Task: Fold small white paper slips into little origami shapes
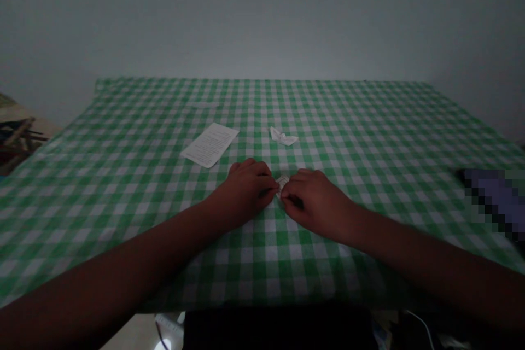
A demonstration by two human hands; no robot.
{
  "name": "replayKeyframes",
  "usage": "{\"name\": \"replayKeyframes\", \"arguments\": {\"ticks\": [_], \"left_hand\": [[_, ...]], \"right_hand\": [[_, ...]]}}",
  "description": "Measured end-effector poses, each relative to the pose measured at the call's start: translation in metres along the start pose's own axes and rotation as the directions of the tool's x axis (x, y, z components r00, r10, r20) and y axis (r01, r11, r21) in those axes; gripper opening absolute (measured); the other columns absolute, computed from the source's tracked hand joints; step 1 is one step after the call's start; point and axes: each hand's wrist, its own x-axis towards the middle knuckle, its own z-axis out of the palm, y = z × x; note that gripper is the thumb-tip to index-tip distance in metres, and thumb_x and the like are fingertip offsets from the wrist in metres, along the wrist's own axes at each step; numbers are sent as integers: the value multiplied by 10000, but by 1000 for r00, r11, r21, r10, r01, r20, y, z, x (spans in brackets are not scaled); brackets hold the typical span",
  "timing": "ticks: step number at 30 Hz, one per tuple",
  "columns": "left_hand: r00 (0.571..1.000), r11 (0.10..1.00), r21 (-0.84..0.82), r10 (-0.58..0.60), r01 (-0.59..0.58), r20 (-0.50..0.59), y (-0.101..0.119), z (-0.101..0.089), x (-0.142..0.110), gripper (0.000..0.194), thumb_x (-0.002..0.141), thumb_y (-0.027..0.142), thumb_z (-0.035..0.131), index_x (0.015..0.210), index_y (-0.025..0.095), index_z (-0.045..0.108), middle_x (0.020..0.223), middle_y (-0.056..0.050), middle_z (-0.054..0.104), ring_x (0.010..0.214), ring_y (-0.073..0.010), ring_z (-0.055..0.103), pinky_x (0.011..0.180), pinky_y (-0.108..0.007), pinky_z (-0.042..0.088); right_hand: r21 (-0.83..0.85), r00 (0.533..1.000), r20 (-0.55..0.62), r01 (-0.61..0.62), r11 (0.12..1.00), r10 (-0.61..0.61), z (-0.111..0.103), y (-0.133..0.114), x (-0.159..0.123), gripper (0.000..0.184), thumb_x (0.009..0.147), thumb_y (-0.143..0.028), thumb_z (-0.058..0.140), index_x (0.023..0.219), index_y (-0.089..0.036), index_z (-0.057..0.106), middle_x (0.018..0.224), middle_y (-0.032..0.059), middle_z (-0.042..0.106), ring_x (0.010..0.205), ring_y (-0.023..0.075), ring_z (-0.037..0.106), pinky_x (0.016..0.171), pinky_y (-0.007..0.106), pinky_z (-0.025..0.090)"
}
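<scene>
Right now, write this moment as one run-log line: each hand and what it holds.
left hand: pinching small folded white paper | right hand: pinching same paper | nearby: printed white sheet

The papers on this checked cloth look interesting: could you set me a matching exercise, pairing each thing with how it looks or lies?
Things:
1. printed sheet
2. paper scrap
3. small folded paper
4. checked cloth

Descriptions:
A. held between the left hand and right hand
B. green and white, under the papers
C. flat, covered in lines of print
D. creased, lying alone beyond the hands

Right pairs: 1-C, 2-D, 3-A, 4-B.
</scene>
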Motion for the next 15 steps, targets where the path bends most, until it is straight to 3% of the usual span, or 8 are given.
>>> {"name": "replayKeyframes", "arguments": {"ticks": [15], "left_hand": [[1000,1000,16,15,-15,-16,-1,1,0,129,910,246,617,928,236,744,975,-38,657,964,-227,529,844,-395,362]], "right_hand": [[-36,999,-24,-25,999,24,2,-10,-3,149,889,-193,568,768,-173,653,777,21,666,802,186,557,730,336,351]]}}
